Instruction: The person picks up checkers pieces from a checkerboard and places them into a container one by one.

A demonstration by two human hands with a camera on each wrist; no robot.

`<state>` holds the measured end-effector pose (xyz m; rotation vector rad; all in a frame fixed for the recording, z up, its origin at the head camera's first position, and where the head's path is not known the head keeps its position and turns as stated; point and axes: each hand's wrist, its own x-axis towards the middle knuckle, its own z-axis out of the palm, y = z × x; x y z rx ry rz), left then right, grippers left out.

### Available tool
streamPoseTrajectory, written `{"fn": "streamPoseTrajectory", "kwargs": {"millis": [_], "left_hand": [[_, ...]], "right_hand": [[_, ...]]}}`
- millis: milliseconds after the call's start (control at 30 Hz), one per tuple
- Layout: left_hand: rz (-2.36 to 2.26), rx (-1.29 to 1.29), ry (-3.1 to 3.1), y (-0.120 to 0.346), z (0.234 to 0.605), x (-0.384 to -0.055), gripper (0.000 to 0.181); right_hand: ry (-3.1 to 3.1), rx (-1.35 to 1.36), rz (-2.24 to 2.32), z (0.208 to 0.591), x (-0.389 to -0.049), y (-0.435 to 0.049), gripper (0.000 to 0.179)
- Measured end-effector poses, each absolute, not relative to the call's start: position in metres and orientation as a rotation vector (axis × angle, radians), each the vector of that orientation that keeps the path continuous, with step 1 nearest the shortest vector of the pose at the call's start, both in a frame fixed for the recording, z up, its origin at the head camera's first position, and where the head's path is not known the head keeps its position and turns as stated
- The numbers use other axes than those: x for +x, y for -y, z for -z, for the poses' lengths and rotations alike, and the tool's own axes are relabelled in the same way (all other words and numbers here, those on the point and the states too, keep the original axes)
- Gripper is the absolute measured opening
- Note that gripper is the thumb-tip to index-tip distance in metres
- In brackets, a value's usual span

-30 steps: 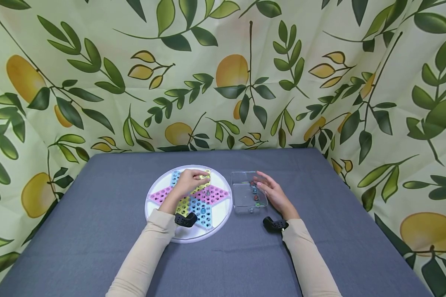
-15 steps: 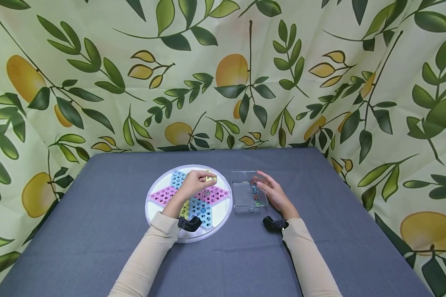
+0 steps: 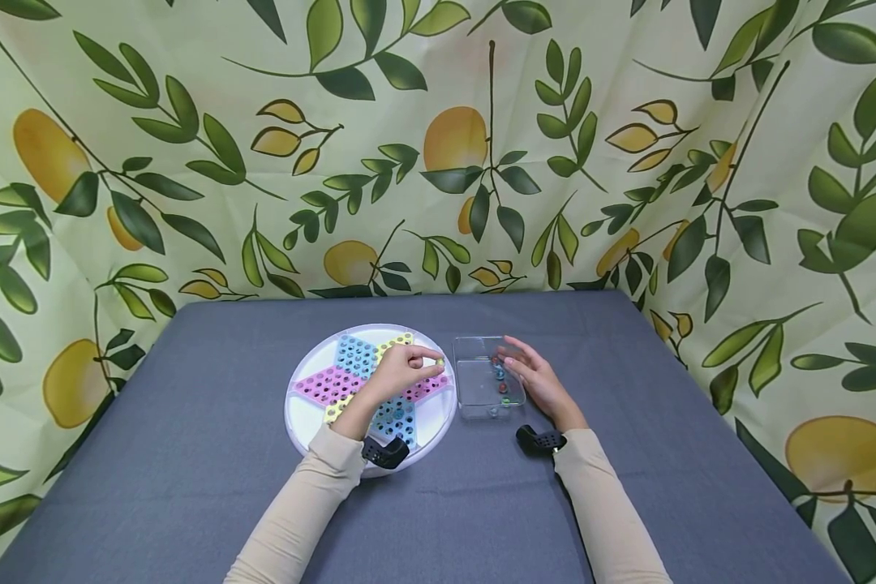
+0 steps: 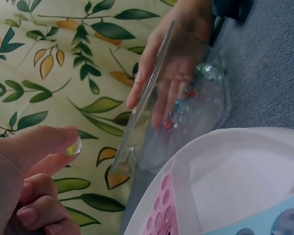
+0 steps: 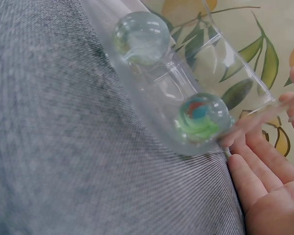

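My left hand (image 3: 396, 375) hovers over the right side of a round white Chinese checkers board (image 3: 425, 426). Its thumb and index finger pinch a clear glass marble (image 4: 74, 147) with a yellow-green core; the other fingers are curled below. On the right, my right hand (image 3: 543, 385) rests beside the clear plastic box (image 3: 473, 399), its fingers fairly straight along the outer wall. Inside the box lie several marbles (image 3: 502, 388), among them a green swirled marble (image 5: 203, 117) and a pale clear marble (image 5: 141, 38). My left hand hides part of the board's star.
A grey cloth (image 3: 190, 422) covers the table, and the patterned fabric backdrop (image 3: 380, 162) stands behind and at the sides. A narrow strip of cloth separates board and box. Black wrist cameras (image 3: 385, 453) sit on both wrists.
My left hand has moved right across the board, from its yellow far point toward the box, with the marble still pinched. My right hand and the box stay in place.
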<state>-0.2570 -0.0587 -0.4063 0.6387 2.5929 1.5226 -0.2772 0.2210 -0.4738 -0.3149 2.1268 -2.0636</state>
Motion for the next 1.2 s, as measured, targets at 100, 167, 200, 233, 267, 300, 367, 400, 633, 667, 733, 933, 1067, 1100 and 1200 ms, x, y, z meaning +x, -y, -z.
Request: {"fn": "streamPoseTrajectory", "kwargs": {"millis": [100, 167, 200, 233, 267, 300, 367, 400, 633, 667, 733, 933, 1067, 1100, 1200], "left_hand": [[-1.516, 0.641, -2.582, 0.054, 0.407, -0.255, 0.03], [-1.51, 0.659, -2.562, 0.05, 0.409, -0.253, 0.03], [-1.504, 0.672, -2.552, 0.047, 0.41, -0.252, 0.029], [-1.496, 0.691, -2.546, 0.045, 0.411, -0.25, 0.03], [-1.486, 0.701, -2.541, 0.042, 0.413, -0.249, 0.029], [-1.475, 0.711, -2.537, 0.04, 0.414, -0.248, 0.029], [-1.457, 0.726, -2.544, 0.036, 0.416, -0.246, 0.027], [-1.447, 0.731, -2.547, 0.034, 0.417, -0.246, 0.026], [-1.391, 0.77, -2.564, 0.028, 0.423, -0.242, 0.024], [-1.385, 0.773, -2.567, 0.027, 0.424, -0.241, 0.024], [-1.373, 0.764, -2.57, 0.027, 0.424, -0.242, 0.024], [-1.361, 0.758, -2.571, 0.027, 0.426, -0.243, 0.025], [-1.377, 0.755, -2.565, 0.028, 0.426, -0.242, 0.026], [-1.387, 0.757, -2.563, 0.029, 0.426, -0.242, 0.027], [-1.433, 0.757, -2.553, 0.033, 0.424, -0.241, 0.028]], "right_hand": [[-2.138, -0.305, 2.054, 0.474, -0.278, -0.222, 0.059], [-2.155, -0.294, 2.044, 0.474, -0.278, -0.222, 0.059], [-2.165, -0.288, 2.034, 0.474, -0.278, -0.222, 0.059], [-2.173, -0.281, 2.026, 0.474, -0.278, -0.222, 0.059], [-2.183, -0.276, 2.017, 0.474, -0.278, -0.222, 0.059], [-2.184, -0.263, 2.016, 0.474, -0.277, -0.222, 0.058], [-2.188, -0.251, 2.013, 0.474, -0.277, -0.221, 0.058], [-2.188, -0.245, 2.012, 0.474, -0.277, -0.221, 0.058], [-2.18, -0.255, 2.016, 0.475, -0.277, -0.22, 0.058], [-2.181, -0.258, 2.014, 0.475, -0.277, -0.22, 0.058], [-2.181, -0.259, 2.016, 0.475, -0.277, -0.22, 0.058], [-2.186, -0.271, 2.008, 0.475, -0.277, -0.221, 0.059], [-2.174, -0.284, 2.021, 0.475, -0.277, -0.221, 0.058], [-2.171, -0.283, 2.025, 0.475, -0.277, -0.221, 0.058], [-2.177, -0.263, 2.025, 0.474, -0.277, -0.22, 0.058]]}}
